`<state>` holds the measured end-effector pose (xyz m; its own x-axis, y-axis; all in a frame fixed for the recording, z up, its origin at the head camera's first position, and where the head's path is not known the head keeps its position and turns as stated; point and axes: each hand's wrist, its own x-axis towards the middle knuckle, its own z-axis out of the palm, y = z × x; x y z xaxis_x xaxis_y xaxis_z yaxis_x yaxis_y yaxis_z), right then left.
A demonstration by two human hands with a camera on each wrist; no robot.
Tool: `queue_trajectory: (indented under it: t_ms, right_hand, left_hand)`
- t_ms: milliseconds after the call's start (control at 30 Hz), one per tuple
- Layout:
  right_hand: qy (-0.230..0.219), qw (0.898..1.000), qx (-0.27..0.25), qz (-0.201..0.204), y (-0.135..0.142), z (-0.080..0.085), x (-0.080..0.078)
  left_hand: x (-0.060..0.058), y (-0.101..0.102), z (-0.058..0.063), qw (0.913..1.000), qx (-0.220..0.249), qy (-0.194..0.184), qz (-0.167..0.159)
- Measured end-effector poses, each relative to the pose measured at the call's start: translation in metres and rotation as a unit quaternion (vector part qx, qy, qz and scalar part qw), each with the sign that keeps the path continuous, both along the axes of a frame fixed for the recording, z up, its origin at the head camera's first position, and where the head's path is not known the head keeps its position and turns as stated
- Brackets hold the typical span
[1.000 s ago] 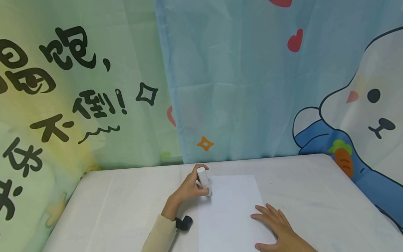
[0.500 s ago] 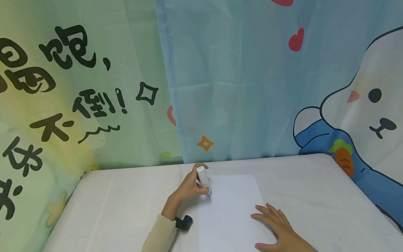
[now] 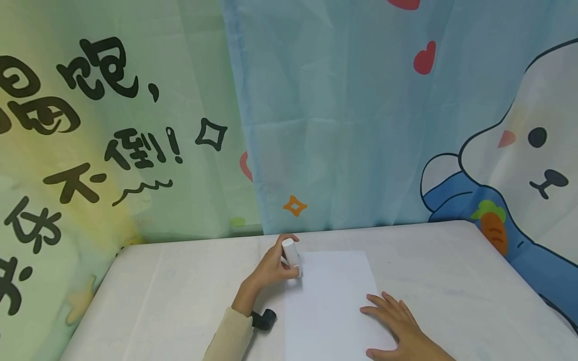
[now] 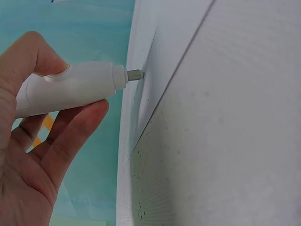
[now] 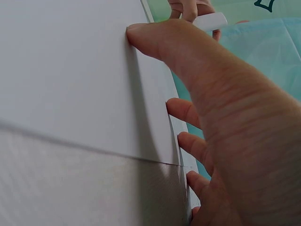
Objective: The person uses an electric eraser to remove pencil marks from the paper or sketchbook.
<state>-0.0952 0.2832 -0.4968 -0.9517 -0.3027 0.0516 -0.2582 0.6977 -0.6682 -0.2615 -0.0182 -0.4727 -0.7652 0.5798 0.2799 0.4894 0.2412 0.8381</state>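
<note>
My left hand [image 3: 271, 268] grips a white electric eraser [image 4: 77, 87] near the far left corner of a white sheet of paper [image 3: 334, 306]. In the left wrist view the thumb presses its top side and a finger supports it from below. Its short grey tip [image 4: 135, 75] points at the paper, right at the surface. My right hand [image 3: 397, 326] rests with spread fingers on the sheet's right edge. In the right wrist view, the thumb [image 5: 146, 37] touches the paper, and the other fingertips lie along its edge and beyond.
The white-covered table [image 3: 189, 286] carries the sheet, and its back edge meets a printed curtain [image 3: 352, 125]. Tiny dark specks show near the paper's edge in the left wrist view. A black wrist camera [image 3: 264, 320] sits at the left sleeve's cuff [image 3: 232, 333].
</note>
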Motion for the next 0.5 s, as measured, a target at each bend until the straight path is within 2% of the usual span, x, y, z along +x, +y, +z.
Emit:
queue_trajectory:
  t_ms: [133, 367, 500]
  right_hand:
    - [0.000, 1.000, -0.002, -0.001, -0.0001, 0.0004, 0.0008]
    - [-0.064, 0.998, -0.012, 0.003, -0.0001, 0.0060, 0.0003]
    - [-0.076, 0.997, -0.014, 0.003, -0.0002, 0.0081, 0.0002]
  left_hand:
    - [0.0002, 0.0010, 0.0000, 1.0000, -0.007, -0.003, -0.003]
    - [0.0010, 0.0024, 0.0008, 0.9998, -0.013, -0.008, -0.010]
    - [0.0018, 0.0027, 0.0024, 0.9998, -0.014, -0.009, -0.012]
